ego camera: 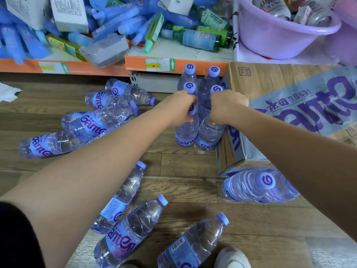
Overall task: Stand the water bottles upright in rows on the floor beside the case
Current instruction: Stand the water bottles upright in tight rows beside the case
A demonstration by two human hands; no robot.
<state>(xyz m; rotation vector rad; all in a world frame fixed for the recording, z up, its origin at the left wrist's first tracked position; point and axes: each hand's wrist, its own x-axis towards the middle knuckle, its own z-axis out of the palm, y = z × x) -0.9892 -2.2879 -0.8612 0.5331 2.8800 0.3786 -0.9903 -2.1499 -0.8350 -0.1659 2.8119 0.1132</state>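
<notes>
Both forearms reach in from the lower corners of the frame toward the centre, the left one coming out of a black sleeve (13, 235) at the lower left edge. The left hand (181, 111) is knuckles-up. Its fingers are curled tight round the neck of an upright bottle (187, 132), whose purple cap shows between them. Just to its right, the right hand (227, 107) has its fingers clamped over the top of a second upright bottle (209, 134), and that cap is hidden under the palm. The two bottles stand side by side on the wooden floor (183, 167). The right one is against the side of the cardboard case (289, 97), which fills the right middle of the frame.

Nearest, at the bottom edge, is a pale shoe (231, 257), with three loose bottles (123, 242) on their sides beside it. At the lower right, by the case's near corner, another bottle (249, 185) points its cap at the camera; I cannot tell if it stands or lies. Left of centre, partly under the left forearm, four more bottles (96, 122) lie in a heap.

Beyond the hands, four standing bottles (206, 88) form two rows of two, reaching back to the foot of an orange-edged shelf (135, 63). On the shelf are jumbled blue and green packs (116, 22) and, at the upper right, a lilac basin (280, 39).
</notes>
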